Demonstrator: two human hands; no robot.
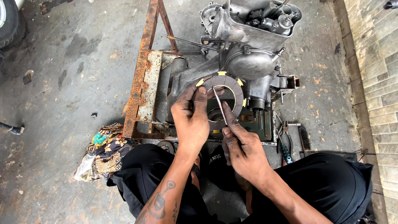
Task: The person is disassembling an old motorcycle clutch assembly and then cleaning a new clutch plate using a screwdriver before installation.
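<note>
Left hand (191,120) is pinching a clutch disc (226,97) below the engine (248,45) while right hand (242,147) is pinching a thin rod (219,105) across it, probing the ring.

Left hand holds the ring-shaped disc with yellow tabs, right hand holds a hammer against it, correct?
Not a hammer. The head view shows the right hand holding a thin metal rod across the disc, which the left hand holds.
</note>
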